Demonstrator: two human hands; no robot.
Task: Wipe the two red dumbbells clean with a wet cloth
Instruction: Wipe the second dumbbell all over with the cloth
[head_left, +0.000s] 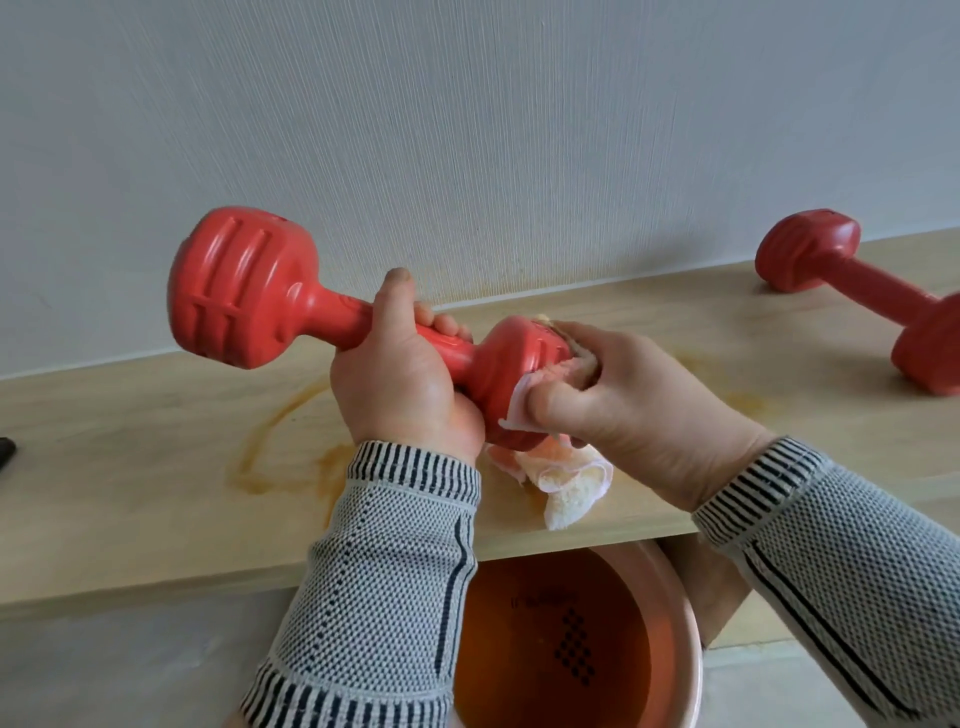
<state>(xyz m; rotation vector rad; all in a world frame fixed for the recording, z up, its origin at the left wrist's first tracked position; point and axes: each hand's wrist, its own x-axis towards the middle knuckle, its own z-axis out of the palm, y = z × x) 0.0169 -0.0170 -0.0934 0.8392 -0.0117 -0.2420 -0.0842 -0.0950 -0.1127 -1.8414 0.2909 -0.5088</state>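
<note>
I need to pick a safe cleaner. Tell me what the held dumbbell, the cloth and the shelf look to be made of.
Held dumbbell: looks like moulded plastic or a vinyl coating, matte red, with pressed ribs on its head; the core cannot be seen.
Cloth: soft terry-like fabric, pale cream and pink, bunched with a fuzzy nap.
Shelf: light wood or wood-look laminate, faint grain, with brownish ring stains.

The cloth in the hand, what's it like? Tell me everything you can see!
The cloth is small, fluffy like a towel, pale cream and pink with a smooth pink edge. It is crumpled. The right hand grips it and presses it on the near end of the held dumbbell. Its loose end hangs down to the wooden shelf. Whether it is wet cannot be told.
</note>
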